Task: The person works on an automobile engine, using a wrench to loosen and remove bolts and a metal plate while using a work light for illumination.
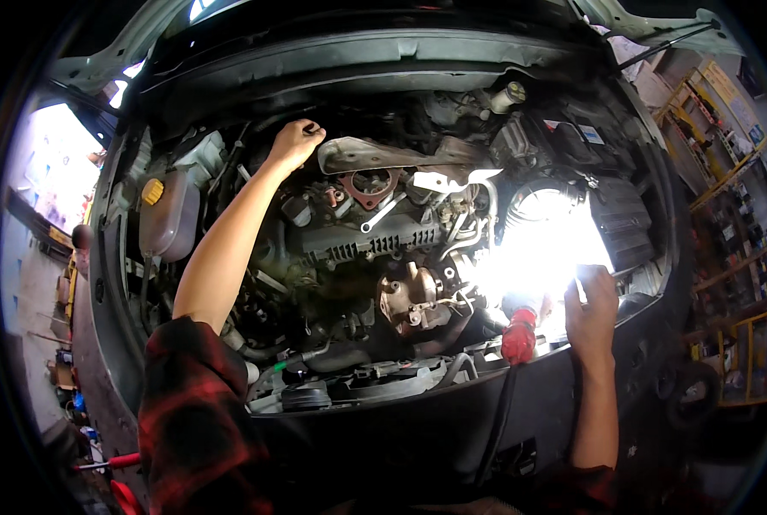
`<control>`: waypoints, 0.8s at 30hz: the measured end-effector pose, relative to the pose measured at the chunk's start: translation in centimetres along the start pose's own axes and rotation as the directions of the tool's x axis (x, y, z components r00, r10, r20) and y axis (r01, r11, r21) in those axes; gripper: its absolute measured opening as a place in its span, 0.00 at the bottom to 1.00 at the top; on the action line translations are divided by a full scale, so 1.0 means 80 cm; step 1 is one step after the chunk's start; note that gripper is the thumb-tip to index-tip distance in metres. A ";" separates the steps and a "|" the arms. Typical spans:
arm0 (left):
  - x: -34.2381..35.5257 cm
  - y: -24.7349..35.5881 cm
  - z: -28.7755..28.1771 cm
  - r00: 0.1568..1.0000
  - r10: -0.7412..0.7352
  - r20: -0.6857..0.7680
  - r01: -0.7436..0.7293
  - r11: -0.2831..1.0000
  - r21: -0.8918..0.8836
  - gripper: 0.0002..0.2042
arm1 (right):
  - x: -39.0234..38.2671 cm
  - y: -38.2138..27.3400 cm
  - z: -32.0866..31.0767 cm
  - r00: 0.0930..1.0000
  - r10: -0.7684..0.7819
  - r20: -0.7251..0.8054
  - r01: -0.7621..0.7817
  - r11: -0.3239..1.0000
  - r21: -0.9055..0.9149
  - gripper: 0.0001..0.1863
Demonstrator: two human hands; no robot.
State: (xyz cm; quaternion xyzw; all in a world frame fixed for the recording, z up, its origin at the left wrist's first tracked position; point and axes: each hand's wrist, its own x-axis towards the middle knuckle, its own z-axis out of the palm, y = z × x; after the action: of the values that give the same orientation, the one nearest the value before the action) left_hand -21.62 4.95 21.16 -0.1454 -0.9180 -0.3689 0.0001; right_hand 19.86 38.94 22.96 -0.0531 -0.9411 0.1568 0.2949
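Note:
My left hand [297, 143] reaches to the back of an open engine bay, its fingers curled around something dark and small that I cannot make out. Beside it lies a bent metal heat shield [392, 156]. My right hand [591, 311] is closed at the front right, next to a glaring work light [538, 245] with a red handle [519, 336]. A short pale piece shows between its fingers; the glare hides what it is. A wrench [383, 213] rests on the engine [357, 245], near a brownish flange gasket [371, 190].
A coolant tank [170, 219] with a yellow cap stands at the left. The black battery [572, 137] is at the back right. A rusty turbo-like housing [413, 296] sits mid-front. The front body edge [383, 429] runs below; shelves [735, 189] stand at right.

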 end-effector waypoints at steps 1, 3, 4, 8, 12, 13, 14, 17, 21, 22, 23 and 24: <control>-0.019 0.013 -0.009 1.000 -0.012 -0.021 0.011 0.999 -0.035 0.15 | -0.001 -0.002 0.001 1.000 0.007 0.004 -0.007 1.000 0.017 0.09; -0.016 -0.017 -0.011 0.948 0.261 -0.182 -0.252 0.965 0.073 0.13 | 0.000 -0.005 0.001 1.000 0.017 0.006 -0.017 0.999 0.049 0.07; -0.033 -0.002 -0.013 0.908 0.361 -0.211 -0.322 0.926 0.197 0.12 | -0.002 -0.006 0.000 0.999 0.042 0.016 -0.043 0.997 0.067 0.07; -0.098 0.018 -0.026 0.809 0.554 -0.197 -0.474 0.813 0.339 0.07 | -0.001 -0.006 0.004 0.999 0.054 0.002 -0.053 0.989 0.140 0.07; -0.147 0.032 -0.001 0.905 0.401 0.145 -0.424 0.814 0.398 0.08 | 0.000 -0.006 0.001 0.999 0.046 0.007 -0.046 0.988 0.144 0.06; -0.151 0.030 0.006 0.904 0.392 0.170 -0.427 0.817 0.386 0.08 | 0.001 -0.007 -0.001 0.999 0.034 0.002 -0.034 0.990 0.140 0.06; -0.154 0.033 0.011 0.903 0.390 0.182 -0.430 0.816 0.386 0.09 | 0.001 -0.006 0.000 1.000 0.024 -0.011 -0.023 0.991 0.129 0.06; -0.151 0.043 0.031 0.903 0.354 0.246 -0.428 0.802 0.416 0.13 | 0.000 -0.005 0.000 1.000 0.009 -0.021 -0.007 0.994 0.108 0.05; -0.129 0.044 0.071 0.867 0.437 0.240 -0.498 0.742 0.450 0.18 | 0.002 -0.008 -0.002 1.000 0.016 -0.006 -0.015 0.994 0.109 0.03; -0.126 0.051 0.079 0.871 0.414 0.265 -0.492 0.740 0.459 0.19 | 0.001 -0.008 -0.003 1.000 0.020 -0.004 -0.019 0.994 0.105 0.03; -0.124 0.059 0.087 0.874 0.391 0.290 -0.485 0.737 0.470 0.20 | 0.001 -0.007 -0.002 1.000 0.021 -0.006 -0.020 0.995 0.099 0.02; -0.122 0.064 0.093 0.876 0.366 0.314 -0.479 0.734 0.481 0.21 | 0.000 -0.006 -0.003 1.000 0.019 -0.004 -0.019 0.995 0.094 0.02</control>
State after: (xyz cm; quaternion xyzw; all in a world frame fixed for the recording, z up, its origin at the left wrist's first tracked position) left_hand -10.10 10.86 18.16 -0.3809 -0.9216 -0.0662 0.0344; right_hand 19.97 38.53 23.32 -0.0485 -0.9313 0.2036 0.2980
